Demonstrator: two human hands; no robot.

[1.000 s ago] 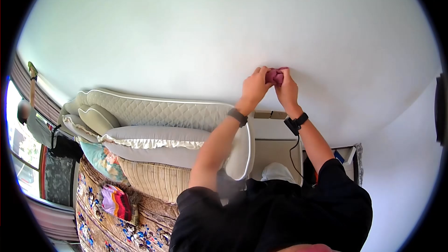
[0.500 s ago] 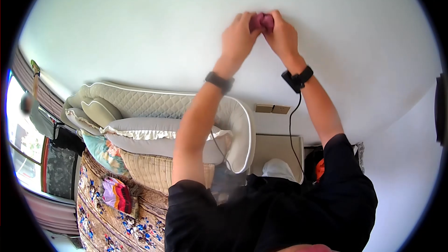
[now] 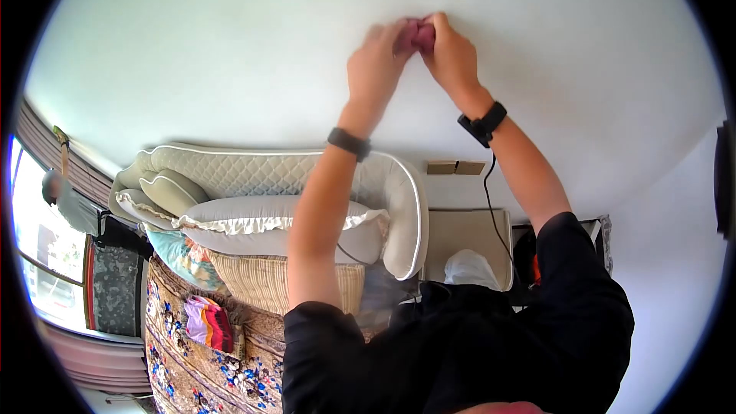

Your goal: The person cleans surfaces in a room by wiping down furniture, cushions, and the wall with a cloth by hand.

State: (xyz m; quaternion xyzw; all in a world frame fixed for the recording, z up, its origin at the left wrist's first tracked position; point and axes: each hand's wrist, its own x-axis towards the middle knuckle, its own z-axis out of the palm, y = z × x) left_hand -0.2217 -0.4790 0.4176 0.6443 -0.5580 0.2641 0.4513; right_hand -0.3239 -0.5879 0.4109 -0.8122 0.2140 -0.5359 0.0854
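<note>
A bunched maroon cloth (image 3: 418, 35) is held between both hands, high up in front of the pale wall (image 3: 230, 46). My left hand (image 3: 374, 65) has its fingers curled round the cloth's left side and is slightly blurred. On the other side, my right hand (image 3: 452, 54) grips the cloth with the thumb side turned inward. Whether the cloth touches the wall I cannot tell. Each wrist wears a black band, and a dark cable hangs from the right one.
Below stands a cream quilted bed headboard (image 3: 253, 161) with pillows and a patterned bedspread (image 3: 184, 376). A folded striped cloth (image 3: 208, 324) lies on it. Wall sockets (image 3: 455, 168) sit above a bedside table (image 3: 460, 230). At far left, another person (image 3: 77, 207) reaches up beside the window.
Both hands have shifted slightly left with the maroon cloth still between them. In view, the bed and the other person appear a little further right and lower.
</note>
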